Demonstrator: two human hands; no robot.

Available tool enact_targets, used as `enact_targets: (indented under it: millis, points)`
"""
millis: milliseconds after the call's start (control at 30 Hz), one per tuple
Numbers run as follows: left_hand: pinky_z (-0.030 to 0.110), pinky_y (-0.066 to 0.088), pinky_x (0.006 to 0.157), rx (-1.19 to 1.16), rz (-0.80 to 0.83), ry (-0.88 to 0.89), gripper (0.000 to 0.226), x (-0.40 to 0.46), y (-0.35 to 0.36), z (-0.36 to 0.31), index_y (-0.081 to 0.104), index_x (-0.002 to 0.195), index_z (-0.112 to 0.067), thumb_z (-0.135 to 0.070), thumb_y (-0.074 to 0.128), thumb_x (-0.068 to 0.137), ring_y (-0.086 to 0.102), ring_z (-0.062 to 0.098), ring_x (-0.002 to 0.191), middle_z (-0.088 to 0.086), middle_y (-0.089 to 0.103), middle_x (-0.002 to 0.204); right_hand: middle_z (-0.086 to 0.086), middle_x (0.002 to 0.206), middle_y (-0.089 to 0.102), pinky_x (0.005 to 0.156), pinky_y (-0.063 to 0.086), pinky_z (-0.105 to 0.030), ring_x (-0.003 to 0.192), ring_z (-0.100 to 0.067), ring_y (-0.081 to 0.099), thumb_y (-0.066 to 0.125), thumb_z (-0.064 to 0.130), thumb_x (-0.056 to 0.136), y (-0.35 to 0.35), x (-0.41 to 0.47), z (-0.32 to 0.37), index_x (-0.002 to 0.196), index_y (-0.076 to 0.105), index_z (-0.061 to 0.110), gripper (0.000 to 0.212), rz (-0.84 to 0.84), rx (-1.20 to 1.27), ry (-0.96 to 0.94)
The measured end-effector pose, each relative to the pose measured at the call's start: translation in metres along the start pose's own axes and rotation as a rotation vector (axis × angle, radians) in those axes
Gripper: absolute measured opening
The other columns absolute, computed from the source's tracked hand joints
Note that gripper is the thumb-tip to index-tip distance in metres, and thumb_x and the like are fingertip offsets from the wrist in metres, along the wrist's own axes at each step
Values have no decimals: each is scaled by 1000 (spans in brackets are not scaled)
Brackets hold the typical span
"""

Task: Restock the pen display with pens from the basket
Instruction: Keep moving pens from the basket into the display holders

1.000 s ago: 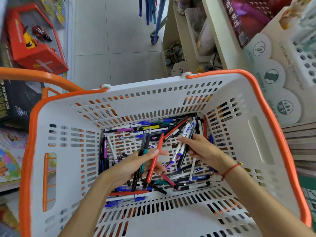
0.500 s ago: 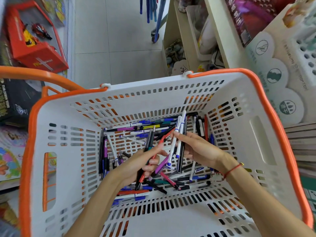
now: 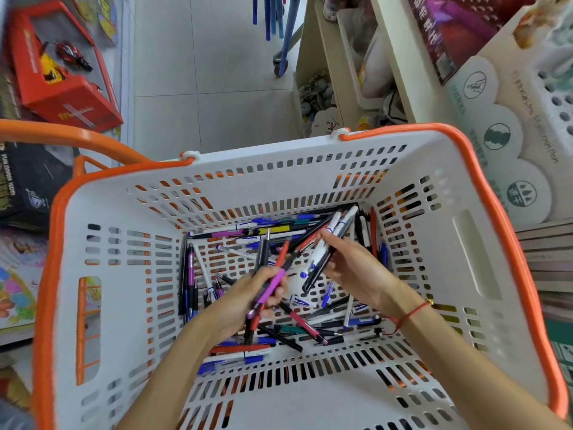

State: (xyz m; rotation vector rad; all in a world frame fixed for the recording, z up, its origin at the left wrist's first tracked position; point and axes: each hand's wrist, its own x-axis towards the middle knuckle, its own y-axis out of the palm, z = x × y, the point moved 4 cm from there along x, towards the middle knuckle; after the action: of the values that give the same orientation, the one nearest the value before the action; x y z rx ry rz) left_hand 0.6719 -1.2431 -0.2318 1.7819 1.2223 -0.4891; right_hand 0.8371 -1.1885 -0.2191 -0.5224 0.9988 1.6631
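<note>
A mixed bundle (image 3: 269, 283) is gripped in the left hand (image 3: 248, 302), axes toward 1 o'clock. White pens (image 3: 333, 240) are pinched by the right hand (image 3: 350, 268). The display (image 3: 555, 97) lies at 2 o'clock, nearer the right.

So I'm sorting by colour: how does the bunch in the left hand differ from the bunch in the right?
The left hand grips a mixed bunch: purple, red and black barrels. The right hand holds a white and black bunch with blue marks. The left bunch stands steeper; the right one leans further right. Both are held over the basket.
</note>
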Motion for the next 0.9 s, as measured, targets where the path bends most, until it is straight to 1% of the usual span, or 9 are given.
enact_targets:
  millis: [133,200,300,433,500,567,667,733,900]
  points:
    - [26,55,64,-53,-165,21,28,1,-11,-3,54,85,-8,-26,40,102,66,13,69,5,69,78,-1,74,52,52,38,-15,57,-7,42,52,26,99,-3,2,-7,91,59,11,19,31,-217,77]
    - [34,58,74,-96,-211,37,27,3,-11,-5,60,94,-4,-21,41,103,67,16,64,5,70,74,-1,83,58,77,47,-20,76,-11,52,49,29,100,3,-1,-10,93,64,13,22,123,-327,109]
    - [30,55,66,-138,-216,77,20,4,-10,-8,56,96,-6,-16,40,103,53,13,52,2,55,65,0,86,64,101,42,-33,89,-12,61,40,28,104,11,-5,-11,101,63,15,27,281,-358,140]
    - [20,33,44,-280,-282,165,19,11,-12,-12,49,86,-12,-13,36,100,29,7,39,-6,34,53,-5,80,65,89,55,-38,75,-18,65,41,27,102,21,-10,-15,109,53,10,22,402,-162,224]
    - [19,28,41,-225,-350,188,19,16,-11,-14,59,93,-14,-28,48,99,24,6,37,-7,29,50,-5,75,60,70,56,-29,66,-16,59,40,27,102,24,-12,-15,114,48,10,22,426,-115,235]
    - [20,29,48,-72,-369,177,36,18,-5,-18,67,102,-19,-50,58,88,24,8,42,-5,27,50,-3,69,54,66,53,-26,61,-14,53,39,29,102,27,-13,-15,112,48,12,22,456,-123,239]
    - [24,34,56,35,-362,163,50,20,2,-20,69,71,-7,-58,69,71,31,15,52,4,31,52,-1,66,48,64,50,-24,58,-11,49,41,31,101,29,-14,-17,101,54,13,22,499,-163,265]
    - [24,35,53,68,-357,190,46,22,3,-21,55,51,-16,-56,75,63,34,17,50,4,33,48,-1,68,48,66,51,-24,60,-11,49,42,31,100,28,-13,-19,97,56,13,23,497,-192,279]
    - [21,34,52,11,-422,246,47,23,-4,-26,65,90,-10,-52,69,70,28,10,44,-6,30,48,-6,85,62,90,56,-39,78,-17,60,43,20,103,22,-9,-22,122,54,0,30,411,-201,303]
